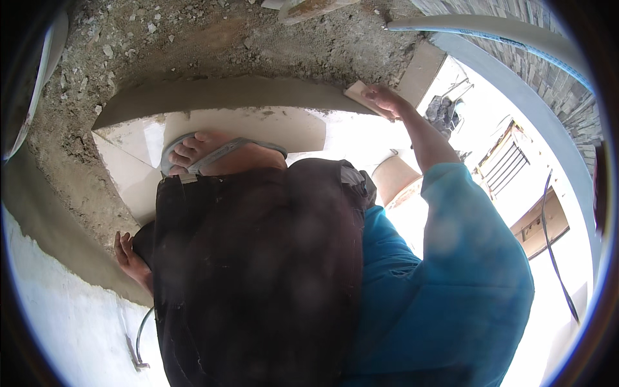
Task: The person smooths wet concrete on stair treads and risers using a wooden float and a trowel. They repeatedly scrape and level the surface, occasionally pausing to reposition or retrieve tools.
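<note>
My right hand (385, 100) is closed on a flat beige strip (356, 92), a tile piece or a thin board; I cannot tell which. The strip lies at the right end of a smooth grey mortar band (232, 90), close to a beige tile (422, 68). My left hand (132, 261) is beside my knee at the left, its fingers apart and nothing in them. Pale floor tiles (277, 129) border the mortar band on my side, and my foot in a grey flip-flop (222, 155) rests on them.
Rough soil with stone chips (103, 51) spreads beyond the mortar. A pale hose or pipe (490, 26) curves at the upper right beside a stone-clad wall (567, 97). A bucket (393, 177), a metal grate (506, 161) and a dark cable (548, 238) are to the right.
</note>
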The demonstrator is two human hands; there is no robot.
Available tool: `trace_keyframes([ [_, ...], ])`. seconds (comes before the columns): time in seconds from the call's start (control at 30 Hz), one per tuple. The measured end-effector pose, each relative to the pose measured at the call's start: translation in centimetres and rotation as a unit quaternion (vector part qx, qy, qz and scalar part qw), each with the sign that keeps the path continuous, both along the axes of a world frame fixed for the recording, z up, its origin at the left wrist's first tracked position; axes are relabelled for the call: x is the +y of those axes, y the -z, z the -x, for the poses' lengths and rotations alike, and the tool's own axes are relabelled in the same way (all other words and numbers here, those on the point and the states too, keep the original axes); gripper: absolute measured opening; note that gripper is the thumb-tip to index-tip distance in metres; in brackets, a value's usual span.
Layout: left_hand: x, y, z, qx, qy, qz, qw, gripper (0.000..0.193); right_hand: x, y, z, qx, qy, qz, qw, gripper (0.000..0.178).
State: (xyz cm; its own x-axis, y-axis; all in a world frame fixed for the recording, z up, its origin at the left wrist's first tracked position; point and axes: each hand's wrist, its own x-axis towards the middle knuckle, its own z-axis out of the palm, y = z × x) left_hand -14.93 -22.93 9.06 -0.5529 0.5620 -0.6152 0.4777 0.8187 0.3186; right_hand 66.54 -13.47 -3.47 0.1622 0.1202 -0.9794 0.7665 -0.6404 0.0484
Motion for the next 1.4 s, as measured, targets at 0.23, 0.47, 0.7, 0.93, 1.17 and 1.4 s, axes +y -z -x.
trace_keyframes([
  [0.23, 0.0, -0.3, 0.2, -0.006, -0.007, 0.0, 1.0, 0.046, 10.3, -0.3, 22.2, 0.197, 0.023, -0.051, 0.979, 0.044],
  [0.47, -0.6, -0.7, 0.5, 0.013, 0.04, -0.01, 0.999, 0.043, 12.5, -5.5, 23.7, 0.33, -0.035, -0.09, 0.939, 0.039],
  [0.7, 1.8, -0.4, -1.3, -0.019, -0.028, -0.013, 0.999, 0.043, 7.9, -0.1, 15.6, 0.12, -0.065, -0.121, 0.983, 0.042],
  [0.93, -0.7, -0.3, 0.5, 0.001, 0.053, -0.045, 0.998, 0.044, 15.5, 0.1, 34.7, 0.338, -0.027, -0.129, 0.932, 0.043],
  [1.17, -0.6, -1.0, 0.1, 0.01, 0.051, -0.05, 0.997, 0.044, 14.1, -4.6, 25.5, 0.357, -0.043, -0.071, 0.931, 0.049],
  [1.4, 0.4, -0.3, -0.6, -0.011, -0.002, -0.049, 0.999, 0.042, 14.0, 0.2, 22.4, 0.24, 0.024, -0.082, 0.967, 0.042],
])
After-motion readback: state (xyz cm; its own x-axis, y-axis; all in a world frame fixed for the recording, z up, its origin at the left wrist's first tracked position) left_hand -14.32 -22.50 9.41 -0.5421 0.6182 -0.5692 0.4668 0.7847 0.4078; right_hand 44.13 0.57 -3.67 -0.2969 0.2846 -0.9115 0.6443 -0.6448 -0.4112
